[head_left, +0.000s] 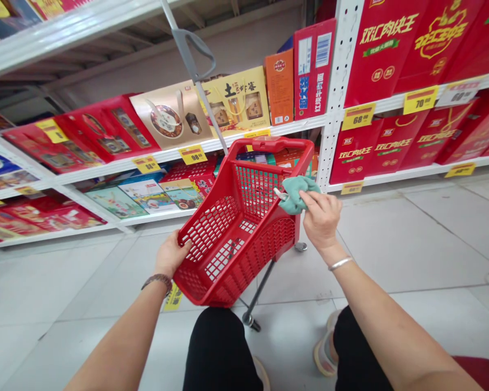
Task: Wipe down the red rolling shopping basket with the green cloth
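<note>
A red plastic shopping cart (248, 266) with a perforated basket stands tilted in front of me, its near end close to my knee. My left hand (171, 254) grips the basket's left rim near that end, fingers curled over the edge. In my right hand (321, 214) is a bunched green cloth (296, 194), pressed on the right rim below the cart's handle (269, 144). A small white tip, perhaps the cloth's tag, pokes out at its left. No goods show inside the basket, only its slotted floor.
Shelves (326, 157) with boxed goods and yellow price tags run behind the cart. A grey pole with a looped grip (193, 54) rises behind the handle. Cart wheels (251, 321) rest on the tiled floor (391, 244). Red gift boxes (383, 49) fill the right shelves.
</note>
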The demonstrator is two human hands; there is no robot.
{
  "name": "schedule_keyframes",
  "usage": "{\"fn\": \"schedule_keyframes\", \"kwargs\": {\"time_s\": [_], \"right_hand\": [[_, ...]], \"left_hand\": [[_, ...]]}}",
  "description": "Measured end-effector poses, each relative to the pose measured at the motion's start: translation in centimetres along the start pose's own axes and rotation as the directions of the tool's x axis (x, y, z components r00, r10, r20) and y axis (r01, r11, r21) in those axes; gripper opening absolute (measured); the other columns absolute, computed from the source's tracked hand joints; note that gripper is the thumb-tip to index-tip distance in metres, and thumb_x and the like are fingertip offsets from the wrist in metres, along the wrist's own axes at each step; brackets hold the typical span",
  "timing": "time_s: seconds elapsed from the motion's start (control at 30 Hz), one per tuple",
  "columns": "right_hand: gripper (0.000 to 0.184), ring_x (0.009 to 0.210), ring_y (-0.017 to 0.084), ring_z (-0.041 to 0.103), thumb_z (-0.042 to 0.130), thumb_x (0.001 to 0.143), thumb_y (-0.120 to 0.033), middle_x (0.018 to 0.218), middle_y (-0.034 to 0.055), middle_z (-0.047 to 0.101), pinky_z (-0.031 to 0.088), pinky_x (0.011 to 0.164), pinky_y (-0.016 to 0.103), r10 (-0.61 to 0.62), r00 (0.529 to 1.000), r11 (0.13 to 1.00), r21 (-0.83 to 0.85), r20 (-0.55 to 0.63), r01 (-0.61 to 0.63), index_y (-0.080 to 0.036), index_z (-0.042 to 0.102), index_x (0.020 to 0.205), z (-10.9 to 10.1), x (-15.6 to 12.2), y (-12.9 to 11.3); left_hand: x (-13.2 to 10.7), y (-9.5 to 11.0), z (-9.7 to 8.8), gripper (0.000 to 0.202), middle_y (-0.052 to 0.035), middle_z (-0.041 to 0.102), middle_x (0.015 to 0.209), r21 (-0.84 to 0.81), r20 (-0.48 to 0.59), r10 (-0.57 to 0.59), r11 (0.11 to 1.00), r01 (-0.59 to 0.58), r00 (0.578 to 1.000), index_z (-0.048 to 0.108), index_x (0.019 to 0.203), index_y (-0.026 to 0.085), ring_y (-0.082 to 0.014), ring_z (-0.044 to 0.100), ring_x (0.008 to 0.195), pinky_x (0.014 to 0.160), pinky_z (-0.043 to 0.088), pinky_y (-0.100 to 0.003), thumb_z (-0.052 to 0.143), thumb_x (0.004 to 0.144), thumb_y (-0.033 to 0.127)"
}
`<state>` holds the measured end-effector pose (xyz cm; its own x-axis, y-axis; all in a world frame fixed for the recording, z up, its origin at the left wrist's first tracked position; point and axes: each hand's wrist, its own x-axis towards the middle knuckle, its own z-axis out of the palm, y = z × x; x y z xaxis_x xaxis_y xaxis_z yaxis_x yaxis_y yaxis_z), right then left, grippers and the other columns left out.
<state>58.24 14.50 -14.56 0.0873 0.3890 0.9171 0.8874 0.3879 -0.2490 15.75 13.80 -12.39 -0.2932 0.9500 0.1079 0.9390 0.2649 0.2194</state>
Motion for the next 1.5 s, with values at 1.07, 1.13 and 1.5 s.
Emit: {"fn": "schedule_keyframes", "kwargs": {"time_s": [1.07, 1.13, 1.5], "right_hand": [[0.034, 0.09, 0.022, 0.053, 0.055, 0.092, -0.007, 0.1, 0.0067, 0.076, 0.032, 0.081, 0.038, -0.16, 0.966, 0.987, 0.017, 0.202, 0.16, -0.025, 0.078, 0.11, 1.1, -4.4, 1.5], [0.042, 0.091, 0.024, 0.054, 0.053, 0.087, -0.004, 0.102, 0.0077, 0.075, 0.034, 0.081, 0.039, -0.02, 0.987, 1.0, -0.011, 0.159, 0.022, -0.025, 0.078, 0.113, 1.1, -3.8, 2.4], [0.045, 0.099, 0.022, 0.06, 0.049, 0.092, -0.006, 0.109, 0.0053, 0.076, 0.045, 0.088, 0.039, -0.075, 0.993, 0.926, 0.376, 0.093, 0.034, -0.028, 0.075, 0.121, 0.5, 0.3, -5.4]], "left_hand": [[-0.1, 0.0, -0.1, 0.051, -0.0171, 0.075, 0.127, 0.015, 0.006, -0.012, 1.0, 0.012, 1.0, 0.059, 0.136, 0.017, -0.0322, 0.072, 0.115, 0.098, 0.055, -0.042, 0.056, 0.09, 0.038], [-0.1, 0.1, -0.1, 0.052, -0.0171, 0.074, 0.128, 0.014, 0.003, -0.012, 1.0, 0.012, 1.0, 0.059, 0.136, 0.017, -0.032, 0.072, 0.115, 0.099, 0.055, -0.042, 0.056, 0.089, 0.038], [-0.1, 1.1, -0.1, 0.05, -0.0187, 0.076, 0.123, -0.001, 0.01, -0.011, 1.0, 0.011, 1.0, 0.061, 0.133, 0.013, -0.0327, 0.073, 0.113, 0.096, 0.056, -0.042, 0.056, 0.089, 0.036]]}}
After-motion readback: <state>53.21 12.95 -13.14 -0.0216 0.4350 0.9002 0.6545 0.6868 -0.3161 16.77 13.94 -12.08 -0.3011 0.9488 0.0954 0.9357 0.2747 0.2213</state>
